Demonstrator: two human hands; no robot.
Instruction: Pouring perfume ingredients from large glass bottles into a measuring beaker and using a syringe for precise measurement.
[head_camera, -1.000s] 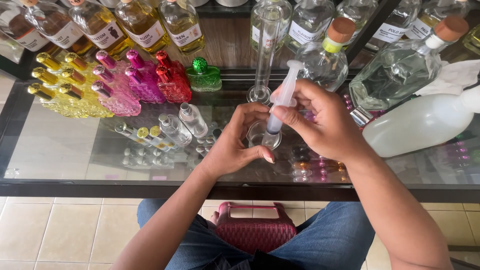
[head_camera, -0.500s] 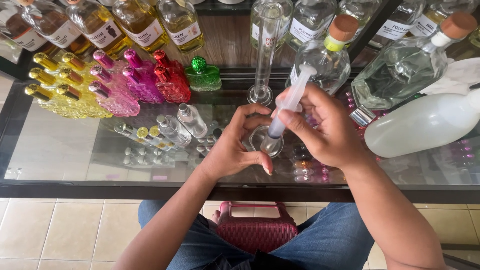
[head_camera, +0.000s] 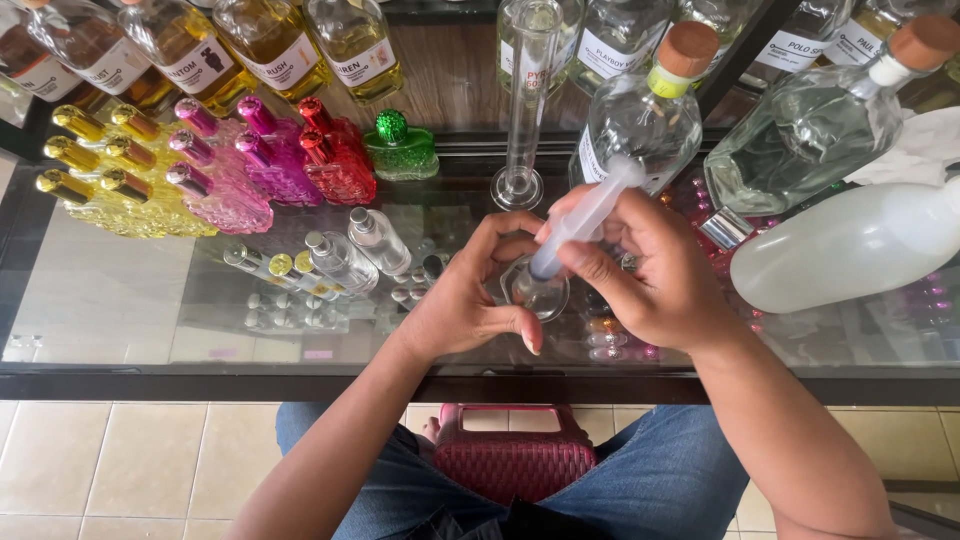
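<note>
Over small bottle (head_camera: 538, 292): syringe (head_camera: 585, 218) tilted, tip down-left, plunger up-right.

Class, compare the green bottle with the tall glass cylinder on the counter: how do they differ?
The green bottle is short, squat and coloured; the cylinder is tall, narrow and clear. The green bottle has a faceted cap, while the cylinder is open at the top. The cylinder stands on a flared foot; the green bottle sits on its broad body. Both stand upright, untouched.
</note>
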